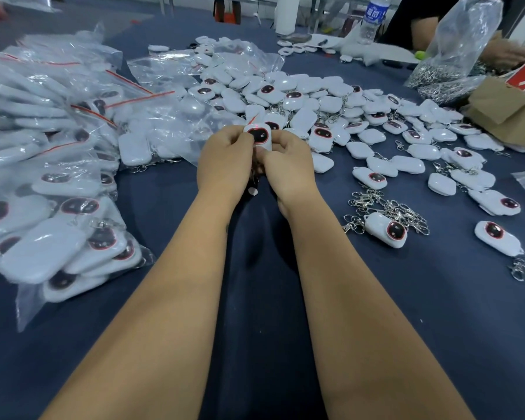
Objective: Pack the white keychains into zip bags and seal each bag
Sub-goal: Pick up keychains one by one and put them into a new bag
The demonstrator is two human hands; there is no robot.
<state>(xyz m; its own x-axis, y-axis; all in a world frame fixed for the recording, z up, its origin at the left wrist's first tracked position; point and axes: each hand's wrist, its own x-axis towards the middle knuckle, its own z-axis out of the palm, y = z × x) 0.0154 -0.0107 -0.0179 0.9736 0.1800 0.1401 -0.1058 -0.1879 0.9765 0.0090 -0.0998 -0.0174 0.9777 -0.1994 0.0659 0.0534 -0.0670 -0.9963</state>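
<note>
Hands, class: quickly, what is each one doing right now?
Left hand: fingers pinch the white keychain.
Right hand: fingers pinch the same keychain.

Both hands, left [225,160] and right [287,165], pinch one white keychain [258,135] above the blue table [437,298].

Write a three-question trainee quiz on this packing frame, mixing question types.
1. True or false: both hands hold one white keychain.
2. The sealed zip bags lie on which side of the person? A) left B) right
3. Fill in: the loose keychains lie on a dark ___ cloth.

Key: 1 true, left hand and right hand pinch it; 2 A; 3 blue.
</note>
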